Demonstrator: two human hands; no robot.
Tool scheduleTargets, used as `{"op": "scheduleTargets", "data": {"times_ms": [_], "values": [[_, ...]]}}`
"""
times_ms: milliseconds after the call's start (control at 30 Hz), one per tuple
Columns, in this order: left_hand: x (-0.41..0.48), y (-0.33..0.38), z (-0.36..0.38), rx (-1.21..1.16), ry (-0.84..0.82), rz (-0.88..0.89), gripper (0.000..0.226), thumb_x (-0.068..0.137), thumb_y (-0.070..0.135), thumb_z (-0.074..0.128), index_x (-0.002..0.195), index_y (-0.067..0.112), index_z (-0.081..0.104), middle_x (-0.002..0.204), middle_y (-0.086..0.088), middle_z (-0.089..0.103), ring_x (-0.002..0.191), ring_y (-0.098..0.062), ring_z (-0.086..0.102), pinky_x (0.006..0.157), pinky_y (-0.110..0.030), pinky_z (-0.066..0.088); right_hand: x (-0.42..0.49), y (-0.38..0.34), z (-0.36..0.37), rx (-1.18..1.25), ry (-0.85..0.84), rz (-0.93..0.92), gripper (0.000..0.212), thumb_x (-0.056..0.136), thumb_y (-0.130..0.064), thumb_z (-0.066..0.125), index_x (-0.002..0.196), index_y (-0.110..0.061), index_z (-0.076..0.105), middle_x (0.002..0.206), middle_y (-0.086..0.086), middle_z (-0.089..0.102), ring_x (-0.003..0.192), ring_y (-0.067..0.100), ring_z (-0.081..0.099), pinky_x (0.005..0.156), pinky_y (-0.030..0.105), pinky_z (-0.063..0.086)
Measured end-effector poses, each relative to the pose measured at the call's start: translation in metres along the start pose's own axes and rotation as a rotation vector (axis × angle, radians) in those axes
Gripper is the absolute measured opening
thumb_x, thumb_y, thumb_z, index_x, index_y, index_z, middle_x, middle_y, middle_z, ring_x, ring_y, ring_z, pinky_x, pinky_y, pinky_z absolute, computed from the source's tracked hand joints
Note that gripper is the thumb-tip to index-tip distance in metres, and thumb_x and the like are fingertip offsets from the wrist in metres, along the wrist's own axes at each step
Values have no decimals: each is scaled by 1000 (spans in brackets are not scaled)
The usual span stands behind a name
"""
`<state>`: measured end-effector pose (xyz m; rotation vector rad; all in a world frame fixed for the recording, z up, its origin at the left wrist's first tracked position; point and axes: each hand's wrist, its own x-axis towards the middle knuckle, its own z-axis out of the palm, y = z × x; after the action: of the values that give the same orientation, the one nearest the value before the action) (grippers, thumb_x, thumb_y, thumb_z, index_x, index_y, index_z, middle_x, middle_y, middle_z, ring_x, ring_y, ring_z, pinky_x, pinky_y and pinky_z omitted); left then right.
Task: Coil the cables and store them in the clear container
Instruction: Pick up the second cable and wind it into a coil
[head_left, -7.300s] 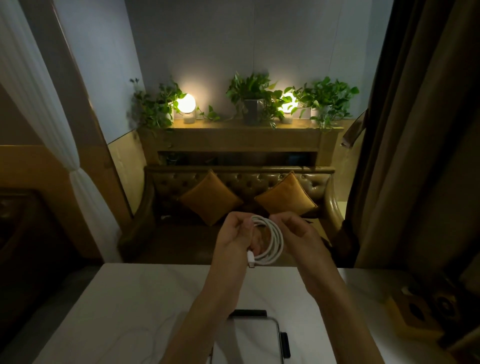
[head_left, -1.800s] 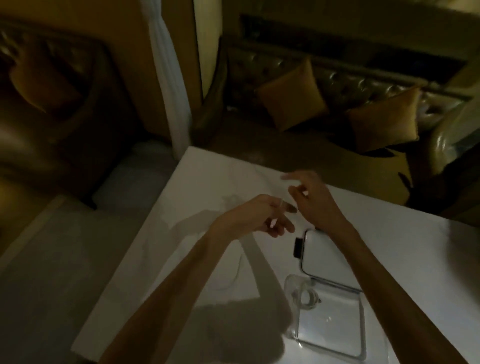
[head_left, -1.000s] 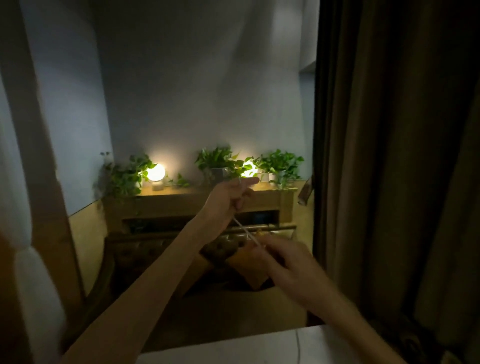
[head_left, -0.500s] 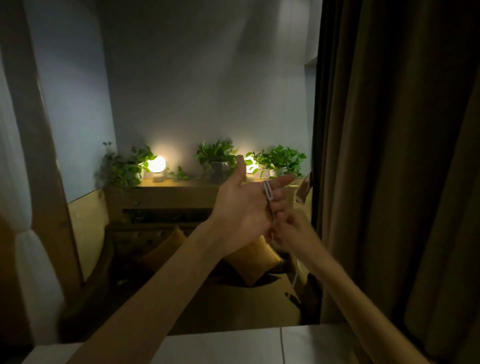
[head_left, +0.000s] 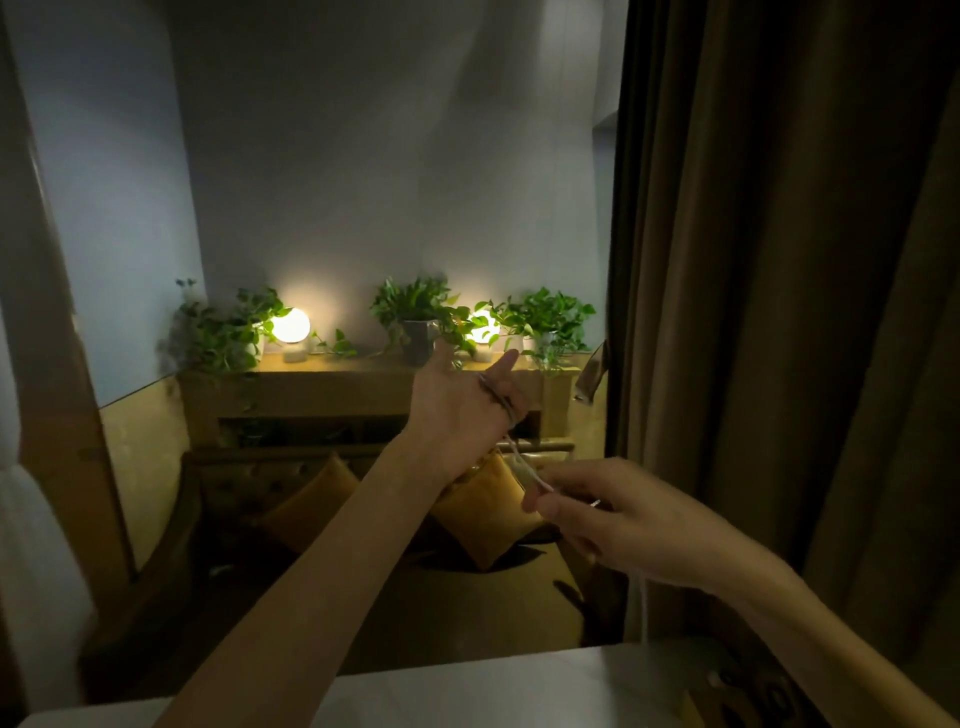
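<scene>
The left hand (head_left: 457, 410) is standing open, a thin cable (head_left: 522, 460) looped over its spread fingers; the right hand (head_left: 613, 525) is pinching the strand, apparently taut. Keeping even tension should make each of the 2 or more wraps lie neat.

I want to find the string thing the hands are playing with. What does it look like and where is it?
Look in front of the wooden shelf with glowing lamps and plants. The left hand is raised there with fingers spread, and the thin white cable is wrapped around those fingers and runs down to the pinching right hand. It is the only thin pale line stretched between the two hands.
</scene>
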<state>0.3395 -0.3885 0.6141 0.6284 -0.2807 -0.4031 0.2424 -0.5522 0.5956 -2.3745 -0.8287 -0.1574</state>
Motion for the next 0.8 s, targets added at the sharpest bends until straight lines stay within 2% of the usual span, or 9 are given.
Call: {"op": "scheduleTargets", "data": {"times_ms": [133, 233, 333, 400, 467, 533, 600, 700, 800], "values": [[1, -20, -4, 505, 46, 58, 82, 88, 71, 19, 105, 1, 59, 67, -4, 43, 59, -13, 40, 60, -27, 35, -4, 4, -10, -326, 192, -11, 16, 92, -39, 46, 98, -35, 61, 81, -17, 61, 73, 2, 58, 63, 18, 45], [-5, -39, -7, 837, -59, 10, 99, 78, 82, 17, 111, 0, 62, 84, -16, 49, 72, -19, 45, 72, -29, 37, 9, 12, -35, -750, 487, -132, 25, 91, -42, 46, 99, -29, 67, 89, -11, 68, 75, 5, 64, 66, 17, 45], [-19, -48, -4, 977, -190, -37, 84, 58, 93, 28, 76, 20, 66, 73, -5, 47, 66, -16, 42, 65, -30, 36, 26, 30, -49, -840, 634, -383, 27, 90, -41, 53, 90, -23, 73, 81, -4, 74, 67, 11, 67, 56, 23, 52], [-31, -46, 3, 902, -257, -120, 77, 63, 87, 29, 74, 16, 57, 67, -1, 41, 59, -13, 38, 59, -28, 35, 39, 41, -45, -660, 672, -422, 21, 88, -39, 58, 88, -24, 73, 81, -5, 72, 68, 11, 67, 55, 31, 55], [-39, -36, 6, 729, -313, -181, 74, 77, 79, 22, 81, 10, 50, 67, -1, 39, 61, -13, 37, 61, -29, 34, 50, 45, -33, -201, 579, -305, 12, 89, -32, 58, 88, -29, 70, 80, -10, 68, 72, 11, 65, 61, 36, 56], [-44, -24, 10, 520, -354, -205, 72, 84, 76, 17, 90, 10, 47, 68, -1, 37, 63, -14, 36, 63, -29, 33, 56, 41, -13, 311, 413, -173, 16, 92, -19, 54, 86, -25, 67, 73, -8, 67, 69, 8, 65, 63, 27, 55], [-41, -17, 14, 296, -349, -210, 72, 85, 75, 17, 91, 10, 46, 70, 0, 36, 63, -12, 37, 63, -26, 34, 55, 37, 13, 587, 373, -44, 24, 95, -9, 48, 79, -21, 62, 60, -9, 65, 56, 1, 60, 52, 16, 48], [-24, -11, 15, 64, -283, -144, 72, 85, 75, 20, 83, 11, 51, 72, 2, 39, 63, -11, 38, 62, -22, 36, 46, 30, 45, 559, 330, 102, 34, 99, -28, 42, 72, -21, 60, 50, -7, 51, 45, 7, 44, 44, 17, 34], [-1, 5, 9, 116, -131, -37, 73, 82, 78, 19, 79, 11, 50, 72, 1, 38, 61, -12, 39, 60, -24, 37, 28, 29, 52, 375, 259, 49, 24, 98, -30, 43, 96, -21, 65, 58, -14, 57, 51, 0, 51, 48, 12, 38]]}}
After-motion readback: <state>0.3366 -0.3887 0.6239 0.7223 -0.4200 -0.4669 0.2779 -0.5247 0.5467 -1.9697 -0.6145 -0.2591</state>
